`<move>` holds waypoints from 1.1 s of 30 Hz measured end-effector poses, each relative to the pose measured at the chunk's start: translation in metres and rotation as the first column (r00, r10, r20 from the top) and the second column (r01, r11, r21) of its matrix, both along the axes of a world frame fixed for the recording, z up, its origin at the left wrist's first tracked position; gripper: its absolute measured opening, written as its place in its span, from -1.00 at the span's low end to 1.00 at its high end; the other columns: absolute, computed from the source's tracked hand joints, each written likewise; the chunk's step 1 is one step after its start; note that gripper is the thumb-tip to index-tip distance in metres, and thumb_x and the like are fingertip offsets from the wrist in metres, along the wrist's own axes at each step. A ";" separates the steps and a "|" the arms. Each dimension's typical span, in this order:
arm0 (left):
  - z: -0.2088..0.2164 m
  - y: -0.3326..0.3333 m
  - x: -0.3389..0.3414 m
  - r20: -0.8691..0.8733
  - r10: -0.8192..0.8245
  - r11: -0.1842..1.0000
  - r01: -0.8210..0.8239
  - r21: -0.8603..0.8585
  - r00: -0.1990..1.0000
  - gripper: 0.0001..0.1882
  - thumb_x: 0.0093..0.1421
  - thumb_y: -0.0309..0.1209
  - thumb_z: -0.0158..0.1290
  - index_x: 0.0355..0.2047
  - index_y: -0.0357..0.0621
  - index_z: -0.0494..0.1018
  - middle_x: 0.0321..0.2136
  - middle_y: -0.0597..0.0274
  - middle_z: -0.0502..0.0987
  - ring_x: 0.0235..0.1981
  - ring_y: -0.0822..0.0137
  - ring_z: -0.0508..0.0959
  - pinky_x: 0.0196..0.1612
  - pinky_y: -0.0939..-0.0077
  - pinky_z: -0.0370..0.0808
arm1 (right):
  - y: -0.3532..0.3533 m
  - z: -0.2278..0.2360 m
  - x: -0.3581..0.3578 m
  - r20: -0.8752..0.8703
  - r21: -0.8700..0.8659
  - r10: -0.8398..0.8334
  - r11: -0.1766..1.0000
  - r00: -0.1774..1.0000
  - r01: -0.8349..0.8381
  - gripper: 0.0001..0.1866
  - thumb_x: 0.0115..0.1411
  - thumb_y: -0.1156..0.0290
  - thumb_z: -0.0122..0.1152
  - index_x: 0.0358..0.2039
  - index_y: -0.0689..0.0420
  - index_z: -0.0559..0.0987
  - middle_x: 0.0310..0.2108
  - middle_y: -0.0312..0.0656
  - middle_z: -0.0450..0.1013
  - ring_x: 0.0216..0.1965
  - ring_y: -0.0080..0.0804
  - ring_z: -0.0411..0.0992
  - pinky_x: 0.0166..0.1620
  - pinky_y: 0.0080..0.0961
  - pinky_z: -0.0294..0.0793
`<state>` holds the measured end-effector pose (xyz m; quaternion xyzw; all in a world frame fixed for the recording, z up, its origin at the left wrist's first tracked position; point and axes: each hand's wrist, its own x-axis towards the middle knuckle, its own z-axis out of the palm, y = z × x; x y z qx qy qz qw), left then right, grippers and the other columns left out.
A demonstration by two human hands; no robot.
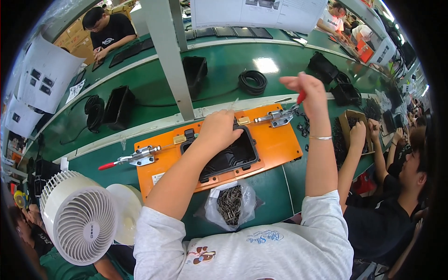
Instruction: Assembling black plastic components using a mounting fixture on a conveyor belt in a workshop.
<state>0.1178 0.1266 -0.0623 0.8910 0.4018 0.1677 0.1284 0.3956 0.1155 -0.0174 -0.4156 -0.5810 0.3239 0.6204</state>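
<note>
In front of me an orange fixture plate (284, 144) carries a black plastic case (233, 163), set open side up. My left hand (219, 130) reaches across the case; its fingers bend over the far rim, their tips partly hidden, and the thumb lies over the opening. At the right, my right hand (305, 88) is closed round the red handle (301, 97) of a toggle clamp (279, 117), which is raised. A second toggle clamp (142, 156) lies at the plate's left, its red handle pointing left. A clear bag of small metal screws (229, 205) sits close to me below the plate.
A white fan (84, 224) stands at the left. Beyond a metal post (168, 56) are black open boxes (119, 107) and a coiled black cable (252, 82) on the green bench. Another person's hand (358, 135) is over a carton (350, 122) at the right.
</note>
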 end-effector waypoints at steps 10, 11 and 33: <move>0.006 -0.003 0.000 -0.068 0.051 0.996 -0.056 -0.069 0.996 -0.41 0.06 -0.18 0.21 0.01 -0.33 0.40 -0.16 -0.09 0.53 -0.08 -0.02 0.51 0.05 0.17 0.41 | -0.008 -0.030 -0.054 0.828 0.257 -0.224 0.966 0.514 0.007 -0.72 0.06 0.62 0.15 -0.18 0.14 0.57 0.08 -0.07 0.41 0.16 -0.11 0.33 0.17 -0.24 0.31; -0.002 -0.005 -0.004 -0.012 0.057 0.998 -0.057 0.010 0.998 -0.41 0.07 -0.17 0.21 0.01 -0.31 0.39 -0.13 -0.08 0.52 -0.04 -0.02 0.49 0.12 0.13 0.35 | -0.003 -0.032 -0.045 0.726 0.331 -0.251 0.944 0.640 -0.005 -0.69 0.07 0.65 0.12 -0.15 0.14 0.56 0.08 -0.10 0.42 0.14 -0.16 0.36 0.16 -0.31 0.32; -0.028 -0.045 -0.239 0.640 0.584 0.455 -0.451 -0.768 -0.499 -0.28 0.16 -0.39 0.13 0.24 -0.16 0.00 0.10 0.07 0.20 0.15 0.21 0.23 0.11 0.23 0.23 | 0.015 -0.026 -0.225 0.879 -0.423 0.452 0.887 0.153 -0.187 -0.14 -0.04 0.06 0.36 0.18 0.29 0.27 0.00 0.09 0.38 0.10 0.03 0.32 0.08 -0.09 0.31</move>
